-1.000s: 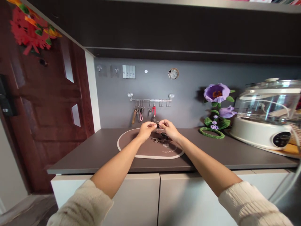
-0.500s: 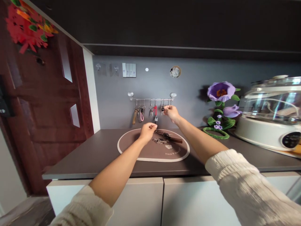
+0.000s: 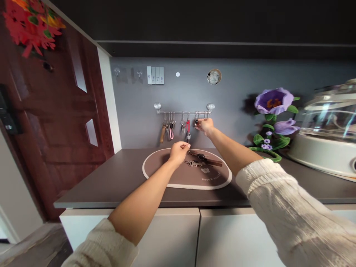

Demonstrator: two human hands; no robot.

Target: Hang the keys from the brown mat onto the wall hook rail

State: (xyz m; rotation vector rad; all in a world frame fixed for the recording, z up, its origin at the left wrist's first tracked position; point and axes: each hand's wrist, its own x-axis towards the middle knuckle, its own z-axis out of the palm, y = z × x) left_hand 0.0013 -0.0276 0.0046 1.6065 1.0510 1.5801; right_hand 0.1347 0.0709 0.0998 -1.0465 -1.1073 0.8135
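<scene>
My right hand (image 3: 206, 126) is at the wall rack, its fingers closed on a small bunch of keys (image 3: 196, 123) that hangs from a hook. Low over the mat (image 3: 158, 174), my left hand (image 3: 178, 152) is pinched, thumb against fingers; what it holds, if anything, is too small to make out. Beside it on the mat lie a ring of keys (image 3: 192, 163) and a dark key set with a brown strap (image 3: 213, 162). More keys hang on the clear rack (image 3: 182, 112), among them sets with a tan tag (image 3: 162, 134), a pink loop (image 3: 171, 134) and a red strap (image 3: 188, 126).
A purple flower ornament (image 3: 274, 102) and a glass-lidded white appliance (image 3: 322, 152) stand to the right on the dark counter (image 3: 111, 189). An overhead cabinet (image 3: 194, 22) hangs above. At left is a brown door (image 3: 63, 148).
The view has shifted, so the scene sits slightly higher and farther right. At the rack my right fingers have moved in around the hanging keys. My left hand stays pinched above the mat.
</scene>
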